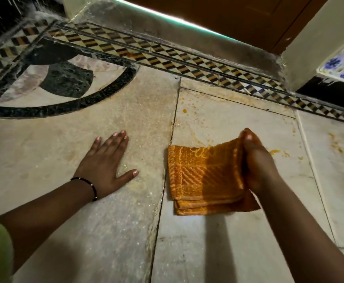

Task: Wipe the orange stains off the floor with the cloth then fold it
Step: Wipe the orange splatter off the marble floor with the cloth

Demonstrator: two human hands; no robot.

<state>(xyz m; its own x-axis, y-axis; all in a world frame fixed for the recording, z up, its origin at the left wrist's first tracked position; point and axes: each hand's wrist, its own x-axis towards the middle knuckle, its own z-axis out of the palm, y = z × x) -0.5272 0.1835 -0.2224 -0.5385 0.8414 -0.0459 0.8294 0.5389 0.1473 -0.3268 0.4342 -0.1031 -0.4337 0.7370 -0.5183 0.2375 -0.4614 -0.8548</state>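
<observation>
Folded orange cloth [203, 178] on floor [187, 242], right edge pinched in right hand [257, 160] fingers [246, 139]; nearest stains [275, 152] just right; left hand [105, 168] flat, well left.

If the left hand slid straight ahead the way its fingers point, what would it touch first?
Probably the black curved inlay band; until there the left hand has only bare floor ahead.

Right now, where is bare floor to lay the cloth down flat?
Bare: the slab between the left hand and the cloth, and the near floor below the cloth. Stained: beyond the right hand, orange stains.
</observation>
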